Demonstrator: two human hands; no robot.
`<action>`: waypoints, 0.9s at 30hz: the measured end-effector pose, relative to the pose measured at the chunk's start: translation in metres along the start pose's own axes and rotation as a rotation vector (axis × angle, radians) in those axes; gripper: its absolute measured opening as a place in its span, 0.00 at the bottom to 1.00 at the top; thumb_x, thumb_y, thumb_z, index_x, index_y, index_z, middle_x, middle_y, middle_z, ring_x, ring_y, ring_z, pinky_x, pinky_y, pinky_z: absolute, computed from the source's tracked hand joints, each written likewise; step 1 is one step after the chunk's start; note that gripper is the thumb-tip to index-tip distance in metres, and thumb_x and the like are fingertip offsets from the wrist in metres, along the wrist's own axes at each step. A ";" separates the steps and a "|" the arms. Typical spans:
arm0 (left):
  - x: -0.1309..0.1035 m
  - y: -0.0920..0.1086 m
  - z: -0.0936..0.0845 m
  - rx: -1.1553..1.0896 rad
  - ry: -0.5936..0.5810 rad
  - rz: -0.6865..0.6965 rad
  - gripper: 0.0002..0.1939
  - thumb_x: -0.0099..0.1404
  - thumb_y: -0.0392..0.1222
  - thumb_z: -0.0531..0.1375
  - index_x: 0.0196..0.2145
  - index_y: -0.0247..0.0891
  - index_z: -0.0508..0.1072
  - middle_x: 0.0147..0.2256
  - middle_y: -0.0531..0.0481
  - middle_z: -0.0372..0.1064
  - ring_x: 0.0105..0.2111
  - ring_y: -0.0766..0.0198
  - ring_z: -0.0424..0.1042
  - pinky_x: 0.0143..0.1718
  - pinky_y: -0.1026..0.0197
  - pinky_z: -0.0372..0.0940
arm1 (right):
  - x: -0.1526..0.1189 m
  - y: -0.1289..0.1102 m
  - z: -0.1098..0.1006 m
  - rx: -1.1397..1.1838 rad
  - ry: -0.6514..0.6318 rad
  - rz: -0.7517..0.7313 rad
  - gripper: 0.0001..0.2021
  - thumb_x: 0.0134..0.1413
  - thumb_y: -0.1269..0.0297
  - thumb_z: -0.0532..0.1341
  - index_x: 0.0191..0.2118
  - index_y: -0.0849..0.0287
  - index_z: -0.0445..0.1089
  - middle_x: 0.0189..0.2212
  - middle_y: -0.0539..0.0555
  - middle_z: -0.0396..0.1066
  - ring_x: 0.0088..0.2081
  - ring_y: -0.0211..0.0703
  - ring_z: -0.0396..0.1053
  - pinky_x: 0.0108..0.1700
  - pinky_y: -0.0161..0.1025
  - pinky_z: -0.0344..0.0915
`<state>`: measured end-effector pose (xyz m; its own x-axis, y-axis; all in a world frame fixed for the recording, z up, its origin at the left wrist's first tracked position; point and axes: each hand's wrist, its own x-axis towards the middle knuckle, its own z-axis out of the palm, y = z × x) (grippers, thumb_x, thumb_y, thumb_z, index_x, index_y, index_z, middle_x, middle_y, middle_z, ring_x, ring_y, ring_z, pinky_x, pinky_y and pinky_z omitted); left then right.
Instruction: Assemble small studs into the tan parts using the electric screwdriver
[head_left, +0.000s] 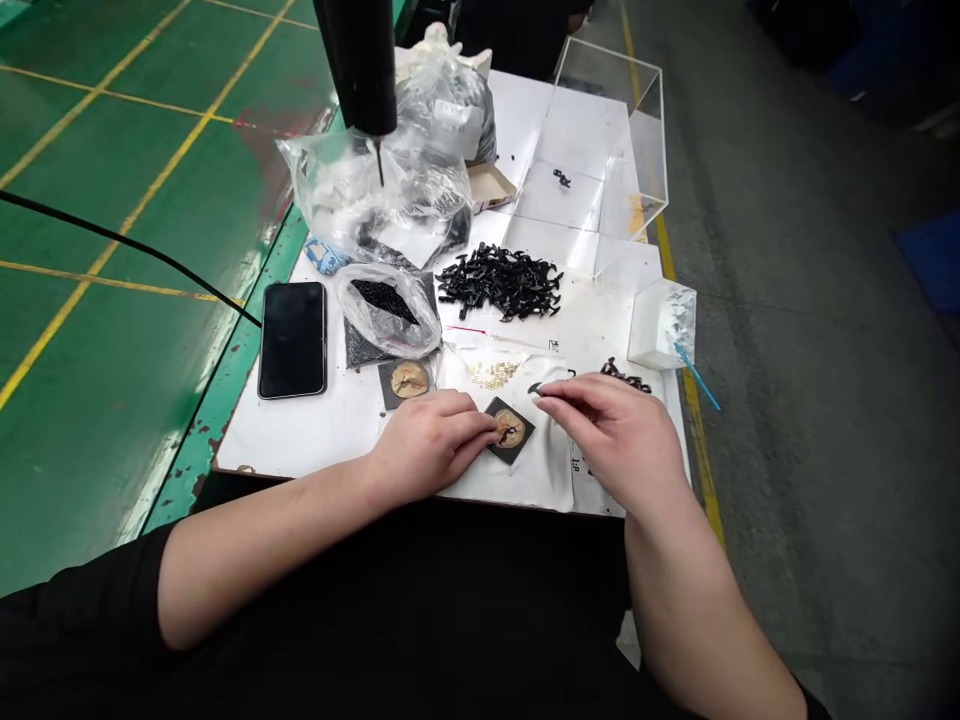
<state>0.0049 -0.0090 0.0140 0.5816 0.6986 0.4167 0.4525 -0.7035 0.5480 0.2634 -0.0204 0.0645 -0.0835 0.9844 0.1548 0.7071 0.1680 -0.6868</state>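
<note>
Just to the left of my right hand point(634, 435), black marks point(575, 467) on the white surface seem to read "1:8", turned sideways. Beyond that hand's fingertips, a small boxy sign point(553, 345) is drawn on the tabletop point(300, 440); I can't make it out. Farther off, the clear bag point(484, 95) has a white label point(457, 125), too blurred for me to read.
</note>
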 end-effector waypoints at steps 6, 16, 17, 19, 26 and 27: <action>0.000 0.000 0.002 0.014 0.027 -0.005 0.10 0.81 0.44 0.64 0.47 0.36 0.84 0.38 0.46 0.80 0.36 0.63 0.78 0.39 0.61 0.71 | -0.032 0.001 0.012 0.072 -0.078 0.078 0.05 0.68 0.61 0.70 0.44 0.50 0.85 0.39 0.50 0.86 0.39 0.45 0.83 0.45 0.41 0.77; 0.001 -0.002 0.004 0.024 -0.008 0.062 0.10 0.80 0.44 0.64 0.50 0.37 0.84 0.39 0.47 0.80 0.37 0.62 0.79 0.41 0.60 0.73 | -0.026 0.002 0.023 0.116 -0.141 0.098 0.05 0.70 0.65 0.68 0.39 0.53 0.79 0.39 0.51 0.79 0.41 0.45 0.77 0.46 0.41 0.71; 0.001 -0.002 0.004 0.029 -0.014 0.059 0.11 0.81 0.45 0.64 0.50 0.38 0.84 0.39 0.47 0.80 0.37 0.62 0.79 0.41 0.60 0.73 | -0.025 0.002 0.024 0.111 -0.144 0.099 0.05 0.70 0.65 0.68 0.39 0.53 0.78 0.39 0.51 0.79 0.41 0.44 0.76 0.46 0.41 0.71; 0.001 -0.002 0.004 0.036 -0.025 0.053 0.11 0.81 0.45 0.63 0.50 0.38 0.84 0.39 0.47 0.80 0.37 0.62 0.79 0.41 0.61 0.72 | -0.024 0.003 0.024 0.102 -0.150 0.098 0.05 0.70 0.66 0.67 0.38 0.53 0.78 0.39 0.50 0.79 0.42 0.44 0.76 0.46 0.41 0.70; 0.001 0.000 0.005 0.083 -0.052 0.053 0.13 0.82 0.48 0.62 0.50 0.40 0.85 0.36 0.49 0.78 0.33 0.64 0.76 0.36 0.61 0.68 | -0.026 0.004 0.026 0.084 -0.128 0.069 0.05 0.70 0.67 0.68 0.38 0.54 0.78 0.38 0.50 0.78 0.40 0.43 0.75 0.45 0.41 0.71; 0.001 0.000 0.006 0.093 -0.057 0.051 0.13 0.83 0.48 0.62 0.50 0.40 0.85 0.35 0.49 0.78 0.33 0.64 0.76 0.36 0.61 0.68 | -0.027 0.004 0.027 0.082 -0.114 0.065 0.05 0.69 0.67 0.68 0.38 0.54 0.78 0.37 0.50 0.78 0.40 0.43 0.76 0.45 0.41 0.71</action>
<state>0.0090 -0.0091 0.0099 0.6416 0.6549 0.3994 0.4805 -0.7490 0.4562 0.2498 -0.0444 0.0386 -0.1218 0.9921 0.0300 0.6543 0.1030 -0.7492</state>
